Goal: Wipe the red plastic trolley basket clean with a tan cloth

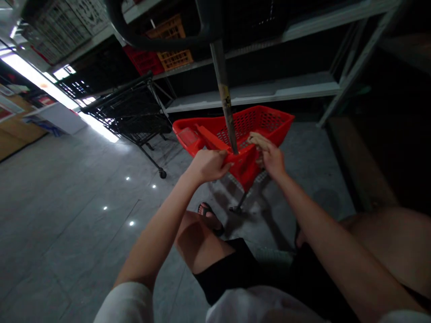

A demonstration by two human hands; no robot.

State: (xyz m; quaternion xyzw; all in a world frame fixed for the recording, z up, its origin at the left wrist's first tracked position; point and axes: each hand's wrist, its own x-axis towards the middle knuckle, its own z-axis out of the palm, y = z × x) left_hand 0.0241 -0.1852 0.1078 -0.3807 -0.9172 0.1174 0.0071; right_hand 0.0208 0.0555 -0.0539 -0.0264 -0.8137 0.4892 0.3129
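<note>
A red perforated plastic basket (266, 121) sits on a low metal trolley frame in front of me. My left hand (208, 165) is closed on the basket's near rim, left of a metal handle pole (226, 105) that rises from it. My right hand (269, 154) is closed on a crumpled tan cloth (258, 138), pressed against the basket's near right rim. The pole ends above in a black curved handle (161, 42).
A black wire shopping cart (133, 112) stands left of the basket. Grey metal shelving (269, 89) runs behind, with orange (170, 42) and red crates (143, 60) on it. My knees and sandalled foot (210, 217) are below, on grey floor tiles.
</note>
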